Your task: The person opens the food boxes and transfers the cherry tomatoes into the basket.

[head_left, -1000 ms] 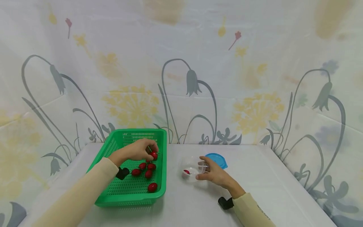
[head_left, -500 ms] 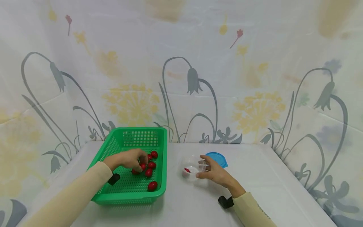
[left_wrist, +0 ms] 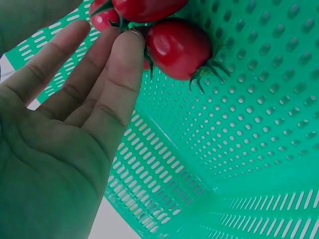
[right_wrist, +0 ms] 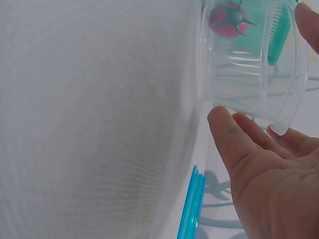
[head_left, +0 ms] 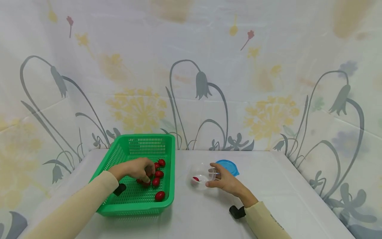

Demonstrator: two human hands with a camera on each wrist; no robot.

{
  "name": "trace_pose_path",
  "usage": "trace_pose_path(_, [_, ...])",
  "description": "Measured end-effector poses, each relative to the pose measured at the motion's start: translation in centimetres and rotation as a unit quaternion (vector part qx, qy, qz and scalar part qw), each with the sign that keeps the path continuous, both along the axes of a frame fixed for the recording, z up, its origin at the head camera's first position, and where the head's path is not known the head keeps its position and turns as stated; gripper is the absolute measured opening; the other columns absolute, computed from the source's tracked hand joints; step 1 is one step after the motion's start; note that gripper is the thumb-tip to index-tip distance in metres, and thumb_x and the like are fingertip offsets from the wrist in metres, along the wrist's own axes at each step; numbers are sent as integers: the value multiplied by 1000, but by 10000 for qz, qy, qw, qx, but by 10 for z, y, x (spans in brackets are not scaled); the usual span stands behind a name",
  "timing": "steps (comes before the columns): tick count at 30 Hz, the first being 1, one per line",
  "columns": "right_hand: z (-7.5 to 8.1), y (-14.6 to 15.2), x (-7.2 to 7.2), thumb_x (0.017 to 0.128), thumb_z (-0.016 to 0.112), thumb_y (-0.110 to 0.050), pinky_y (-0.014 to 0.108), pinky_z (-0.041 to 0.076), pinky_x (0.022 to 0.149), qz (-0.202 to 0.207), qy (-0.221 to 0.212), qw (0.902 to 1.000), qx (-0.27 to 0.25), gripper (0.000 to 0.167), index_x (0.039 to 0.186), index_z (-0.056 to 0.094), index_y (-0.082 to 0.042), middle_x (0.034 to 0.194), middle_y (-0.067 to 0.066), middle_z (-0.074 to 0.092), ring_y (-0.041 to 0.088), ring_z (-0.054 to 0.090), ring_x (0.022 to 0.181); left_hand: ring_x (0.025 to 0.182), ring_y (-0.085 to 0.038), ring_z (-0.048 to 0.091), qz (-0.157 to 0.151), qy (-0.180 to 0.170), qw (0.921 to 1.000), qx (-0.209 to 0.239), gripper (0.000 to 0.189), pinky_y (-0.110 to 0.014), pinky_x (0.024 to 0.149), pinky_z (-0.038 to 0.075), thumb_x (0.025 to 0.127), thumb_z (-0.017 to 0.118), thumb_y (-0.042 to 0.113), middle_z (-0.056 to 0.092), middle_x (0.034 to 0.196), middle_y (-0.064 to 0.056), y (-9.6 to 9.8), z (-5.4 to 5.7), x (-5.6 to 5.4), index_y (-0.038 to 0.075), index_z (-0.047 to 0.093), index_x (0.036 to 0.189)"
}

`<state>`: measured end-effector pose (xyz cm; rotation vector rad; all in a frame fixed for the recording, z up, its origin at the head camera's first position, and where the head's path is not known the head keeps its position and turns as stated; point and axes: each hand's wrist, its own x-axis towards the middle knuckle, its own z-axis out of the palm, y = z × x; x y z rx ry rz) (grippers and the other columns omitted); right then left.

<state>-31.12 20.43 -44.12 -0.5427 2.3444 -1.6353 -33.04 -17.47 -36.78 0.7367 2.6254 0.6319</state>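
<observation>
My left hand is inside the green basket, low over the red cherry tomatoes. In the left wrist view its fingers are nearly straight, with fingertips right at a tomato that has a green stem. My right hand holds a clear plastic container from its right side, thumb on one side of the rim and fingers on the other. Through the container's wall shows one tomato, lying near its bottom.
A blue lid lies on the white tabletop just behind the right hand. Several tomatoes share the basket, one of them apart near its front. A flower-printed cloth hangs behind the table.
My left hand has left a tomato at the basket's right rear and moved left and nearer, over the middle tomatoes. The right hand and container have stayed put.
</observation>
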Motion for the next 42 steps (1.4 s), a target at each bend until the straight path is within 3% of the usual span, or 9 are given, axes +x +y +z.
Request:
trace_pose_path(5, [-2, 0, -1, 78, 79, -23, 43, 48, 93, -36, 19, 10000, 46, 93, 149, 22, -2, 144, 23, 36, 39, 45, 127, 86, -18, 55, 76, 20, 9999, 65, 25, -35, 74, 50, 76, 78, 5, 60, 93, -3, 0, 0, 0, 8, 64, 97])
trace_pose_path(14, [-2, -3, -1, 78, 80, -22, 44, 48, 91, -109, 52, 9999, 111, 91, 148, 24, -3, 145, 22, 36, 40, 46, 125, 84, -17, 54, -77, 185, 9996, 190, 24, -34, 71, 49, 77, 77, 6, 61, 91, -4, 1, 1, -3, 7, 65, 98])
trace_pose_path(19, [0, -5, 0, 78, 80, -22, 47, 47, 93, -156, 49, 9998, 147, 91, 148, 25, -5, 146, 20, 37, 41, 44, 126, 84, -18, 55, -98, 242, 9991, 331, 26, -36, 73, 50, 79, 75, 7, 62, 94, -6, 2, 7, -3, 4, 65, 103])
trace_pose_path(24, [0, -5, 1, 77, 80, -24, 50, 44, 96, -191, 91, 9995, 236, 91, 148, 26, -6, 145, 18, 38, 44, 41, 129, 90, -17, 57, -179, 341, 9977, 557, 21, -36, 78, 50, 82, 73, 9, 64, 101, -7, 9, 17, -3, 10, 66, 102])
trace_pose_path(31, [-2, -3, -1, 78, 80, -26, 51, 43, 97, -172, 141, 9994, 271, 91, 148, 26, -6, 144, 17, 40, 45, 39, 129, 86, -15, 59, -530, 497, 9941, 807, 17, -33, 75, 50, 86, 69, 10, 64, 94, 0, 30, 36, -3, 12, 65, 103])
trace_pose_path(42, [-1, -4, 1, 79, 79, -21, 48, 45, 95, -169, 89, 9997, 122, 87, 147, 27, -6, 144, 20, 39, 43, 42, 128, 85, -13, 58, -659, 609, 9911, 985, 16, -30, 75, 50, 87, 68, 13, 63, 91, 5, 84, 53, -3, 15, 64, 102])
